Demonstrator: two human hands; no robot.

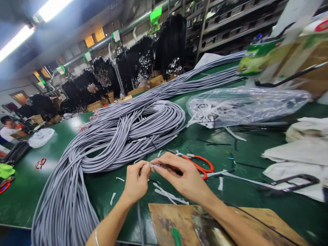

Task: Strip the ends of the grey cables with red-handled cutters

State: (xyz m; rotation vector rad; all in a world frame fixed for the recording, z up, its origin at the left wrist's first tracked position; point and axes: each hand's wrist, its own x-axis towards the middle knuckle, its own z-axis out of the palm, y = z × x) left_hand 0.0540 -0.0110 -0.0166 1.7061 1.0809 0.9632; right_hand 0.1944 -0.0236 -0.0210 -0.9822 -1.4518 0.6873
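Note:
My left hand (137, 179) is closed in a pinch on a grey cable (140, 222), which hangs down below it toward the table's front edge. Fingertip to fingertip with it, my right hand (183, 176) pinches the pale end of the cable (153, 166); the fingers hide most of this end. Just behind my right hand lie red-handled scissors (205, 164), partly covered by it. White strips (169, 194) are scattered on the green table below the hands. A large bundle of grey cables (123, 133) lies looped to the left and behind.
A clear plastic bag (246, 106) with white strips inside lies behind right. White cloth gloves (302, 153) are at the right. A worn wooden board (174, 222) lies in front. Small red-handled snips (40, 163) sit at the left. A person (9, 131) is far left.

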